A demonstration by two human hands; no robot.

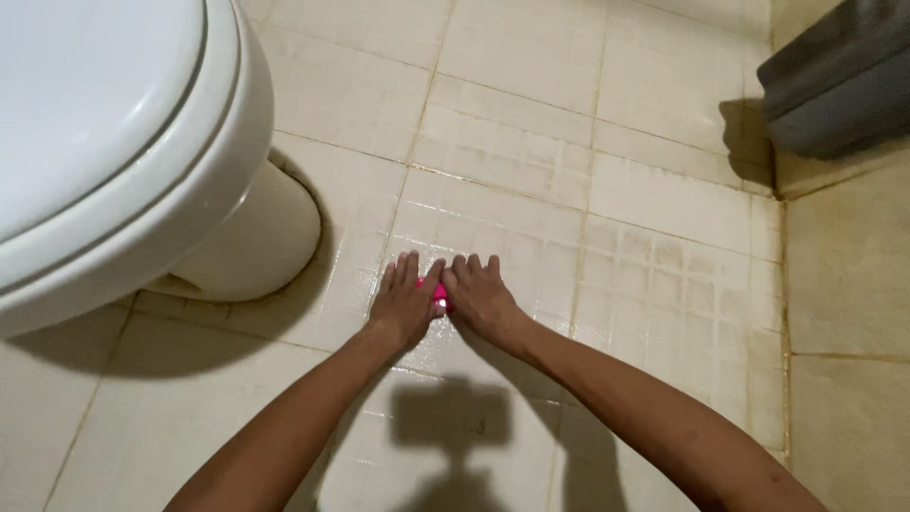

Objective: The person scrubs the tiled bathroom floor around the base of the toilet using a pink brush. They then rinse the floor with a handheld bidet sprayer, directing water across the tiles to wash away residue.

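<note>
2 bare forearms, no sleeves; hands point(444, 301) without rings or gloves.

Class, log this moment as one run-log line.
left hand: pressing pink scrubber | right hand: pressing same | surface: wet tiled floor | nearby: white toilet

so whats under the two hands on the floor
A small bright pink object shows between the left hand and right hand, pressed on the wet tiled floor. The hands cover most of it, so its kind is unclear.

Warm, fairly dim indoor light comes from behind the person, throwing a sharp shadow point(453, 427) of the head camera just below the hands point(444, 301). Wet tiles point(531, 237) beyond them gleam softly; focus is even.
</note>
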